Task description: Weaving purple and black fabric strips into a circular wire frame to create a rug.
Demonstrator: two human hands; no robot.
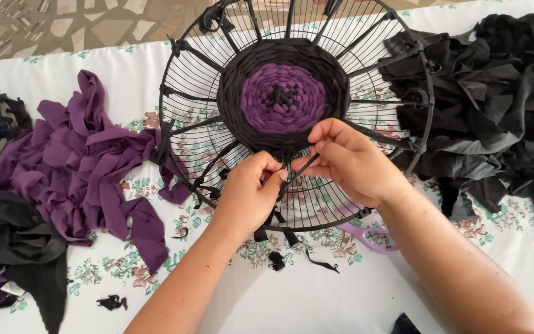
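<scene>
A black fabric strip point(296, 170) is pinched between the left hand point(251, 192) and right hand point(347, 161) at the near edge of the purple-and-black woven round point(282, 96) on a wire fan guard point(177, 80), laid on the floral-clothed worktop point(316, 291) between purple strips point(94, 154) and black strips point(495, 105).

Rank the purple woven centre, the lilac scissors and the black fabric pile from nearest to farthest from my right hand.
From the right hand:
1. Purple woven centre, just above it, inside the wire frame.
2. Lilac scissors, below it, under the forearm; close to the first.
3. Black fabric pile, far right.
</scene>
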